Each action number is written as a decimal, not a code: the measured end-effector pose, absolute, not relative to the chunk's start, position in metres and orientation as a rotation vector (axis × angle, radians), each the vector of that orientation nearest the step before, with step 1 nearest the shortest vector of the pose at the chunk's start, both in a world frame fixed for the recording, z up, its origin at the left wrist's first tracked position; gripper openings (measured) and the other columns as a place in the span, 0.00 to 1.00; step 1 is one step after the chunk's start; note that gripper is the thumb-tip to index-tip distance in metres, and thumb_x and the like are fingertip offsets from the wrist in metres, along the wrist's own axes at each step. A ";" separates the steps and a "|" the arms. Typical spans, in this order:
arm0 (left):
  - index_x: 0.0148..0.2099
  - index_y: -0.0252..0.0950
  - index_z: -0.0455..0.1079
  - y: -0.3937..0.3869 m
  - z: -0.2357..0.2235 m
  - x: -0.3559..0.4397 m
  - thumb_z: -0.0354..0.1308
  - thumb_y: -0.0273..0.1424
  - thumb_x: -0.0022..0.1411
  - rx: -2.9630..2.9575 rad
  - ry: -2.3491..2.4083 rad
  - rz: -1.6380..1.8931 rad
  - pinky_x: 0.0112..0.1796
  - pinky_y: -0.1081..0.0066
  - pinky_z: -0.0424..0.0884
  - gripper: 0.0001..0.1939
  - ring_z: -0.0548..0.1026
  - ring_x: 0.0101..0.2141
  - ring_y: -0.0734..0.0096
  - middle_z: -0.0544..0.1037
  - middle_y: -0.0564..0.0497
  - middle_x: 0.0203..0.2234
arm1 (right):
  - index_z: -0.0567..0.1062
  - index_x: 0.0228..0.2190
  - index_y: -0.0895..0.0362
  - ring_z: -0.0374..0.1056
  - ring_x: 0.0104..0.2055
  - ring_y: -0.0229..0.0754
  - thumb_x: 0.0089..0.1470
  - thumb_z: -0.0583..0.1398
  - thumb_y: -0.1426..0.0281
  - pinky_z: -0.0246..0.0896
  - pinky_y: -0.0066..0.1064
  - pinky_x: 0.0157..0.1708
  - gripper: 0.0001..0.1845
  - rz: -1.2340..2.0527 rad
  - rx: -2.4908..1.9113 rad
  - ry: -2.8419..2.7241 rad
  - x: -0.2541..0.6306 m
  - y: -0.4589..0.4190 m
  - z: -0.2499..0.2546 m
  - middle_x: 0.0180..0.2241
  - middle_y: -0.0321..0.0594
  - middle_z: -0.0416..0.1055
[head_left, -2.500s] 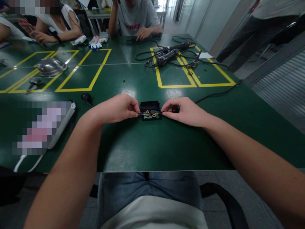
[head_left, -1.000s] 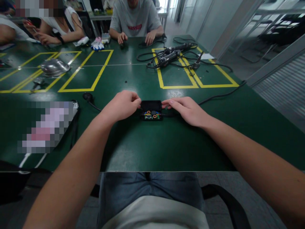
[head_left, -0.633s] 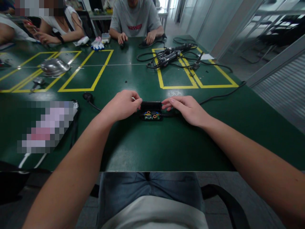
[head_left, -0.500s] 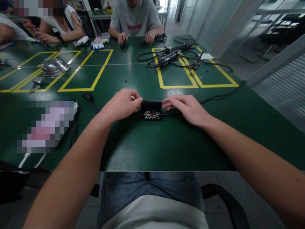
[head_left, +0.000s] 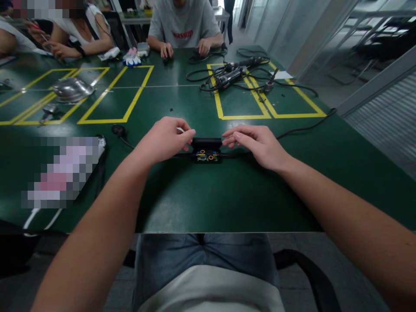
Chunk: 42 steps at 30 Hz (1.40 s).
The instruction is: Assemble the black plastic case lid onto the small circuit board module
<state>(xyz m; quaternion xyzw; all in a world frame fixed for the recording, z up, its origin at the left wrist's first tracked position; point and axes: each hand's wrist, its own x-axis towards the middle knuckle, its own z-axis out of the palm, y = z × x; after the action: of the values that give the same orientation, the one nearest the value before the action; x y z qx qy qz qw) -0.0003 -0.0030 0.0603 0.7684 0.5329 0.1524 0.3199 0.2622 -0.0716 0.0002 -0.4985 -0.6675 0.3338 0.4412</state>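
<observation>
Sits open between left hand [head_left: 169, 138] and right hand [head_left: 260, 145] as a small black case [head_left: 208, 162]. Carries a black lid [head_left: 208, 143], raised along the far side, level with both hands' fingertips, too close to tell touching from near. Holds, nearer than the fingertips, a green circuit board [head_left: 202, 159] with orange-ringed coils [head_left: 211, 157]. Trails black cable [head_left: 234, 155] from both ends, beneath the hands.

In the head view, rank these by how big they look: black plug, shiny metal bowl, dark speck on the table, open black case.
1. Shiny metal bowl
2. Open black case
3. Black plug
4. Dark speck

The bowl lies farther back, so true sizes may differ.
</observation>
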 end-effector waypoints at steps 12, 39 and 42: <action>0.47 0.37 0.88 0.000 0.055 -0.008 0.67 0.38 0.67 2.237 1.214 0.289 0.38 0.65 0.75 0.13 0.84 0.36 0.60 0.89 0.47 0.36 | 0.88 0.44 0.51 0.84 0.40 0.54 0.68 0.66 0.42 0.79 0.46 0.47 0.26 0.906 -1.234 -1.724 0.263 -0.073 0.003 0.38 0.45 0.89; 0.56 0.39 0.87 -0.002 0.046 -0.005 0.73 0.43 0.63 2.476 1.008 0.134 0.46 0.65 0.74 0.22 0.83 0.43 0.57 0.87 0.47 0.43 | 0.90 0.45 0.51 0.79 0.44 0.53 0.58 0.75 0.57 0.75 0.44 0.47 0.15 0.656 -1.310 -1.979 0.257 -0.071 -0.006 0.44 0.45 0.88; 0.53 0.39 0.86 -0.002 0.042 -0.004 0.74 0.42 0.61 2.506 0.997 0.168 0.46 0.65 0.74 0.21 0.83 0.43 0.56 0.87 0.47 0.43 | 0.90 0.44 0.50 0.79 0.43 0.53 0.58 0.75 0.58 0.75 0.45 0.46 0.15 0.615 -1.308 -1.990 0.256 -0.073 -0.006 0.43 0.44 0.87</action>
<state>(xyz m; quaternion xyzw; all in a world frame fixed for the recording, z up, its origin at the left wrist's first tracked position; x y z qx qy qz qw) -0.0036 -0.0019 0.0420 0.9051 0.3600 0.0607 0.2181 0.2557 -0.0728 -0.0062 -0.5012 -0.7626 0.2357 0.3342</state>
